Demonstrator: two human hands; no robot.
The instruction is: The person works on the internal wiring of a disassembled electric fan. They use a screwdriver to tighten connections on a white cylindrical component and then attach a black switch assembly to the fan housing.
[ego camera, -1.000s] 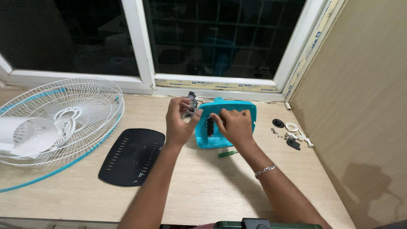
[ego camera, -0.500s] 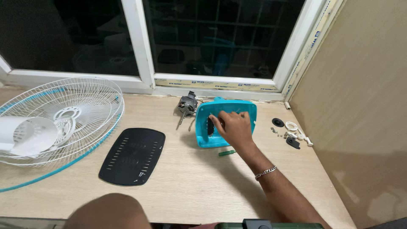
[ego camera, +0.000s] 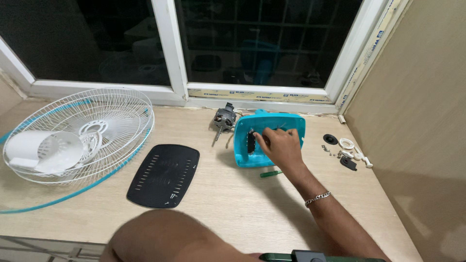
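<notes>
- Head view: right hand [ego camera: 279,145] resting inside teal fan housing [ego camera: 269,138], fingers curled on black part [ego camera: 251,141] at housing's left wall; whether pinched or only touched, impossible to tell.
- Housing on wooden table [ego camera: 233,204], straight ahead, long axis running left to right.
- Left forearm [ego camera: 170,237] low at bottom edge, hand out of view.
- Fan motor [ego camera: 224,118] just beside housing's left edge; green screwdriver [ego camera: 271,173] just below.
- Right hand clearly nearer.
</notes>
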